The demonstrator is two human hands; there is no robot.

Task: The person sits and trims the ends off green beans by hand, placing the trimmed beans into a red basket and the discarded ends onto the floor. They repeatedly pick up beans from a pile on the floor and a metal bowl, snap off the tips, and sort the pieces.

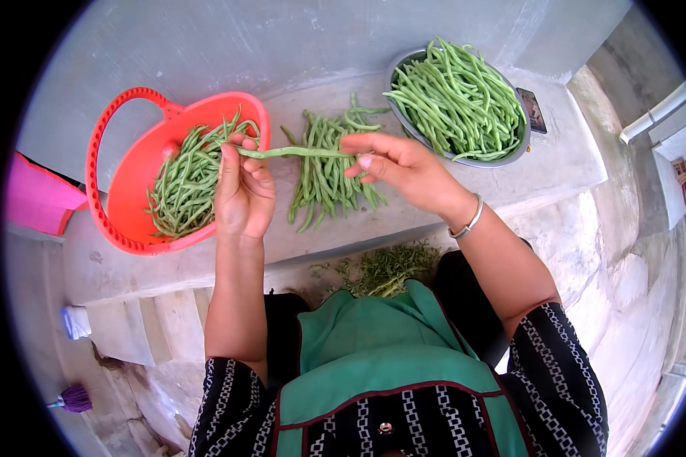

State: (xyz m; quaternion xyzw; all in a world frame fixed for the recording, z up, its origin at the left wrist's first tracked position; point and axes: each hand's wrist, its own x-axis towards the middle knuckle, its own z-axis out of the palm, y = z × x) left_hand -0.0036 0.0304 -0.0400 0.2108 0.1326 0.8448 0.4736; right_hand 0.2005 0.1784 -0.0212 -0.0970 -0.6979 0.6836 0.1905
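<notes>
A single long green bean (pixel 293 151) stretches level between my two hands. My left hand (pixel 244 186) pinches its left end between thumb and fingers, in front of the red basket's right rim. At the other end, the thumb and fingers of my right hand (pixel 400 169) close on the bean's tip. Below and behind the bean lies a loose pile of green beans (pixel 331 179) on the concrete ledge. More green beans (pixel 187 186) fill the red plastic basket (pixel 133 183) on the left, which has an arched handle.
A grey metal bowl (pixel 486 162) heaped with green beans (pixel 461 99) stands at the right, with a phone-like dark rectangle (pixel 533 110) beside it. The concrete ledge (pixel 427 194) meets a grey wall behind. Green trimmings (pixel 392 268) lie on the floor below the ledge's front edge.
</notes>
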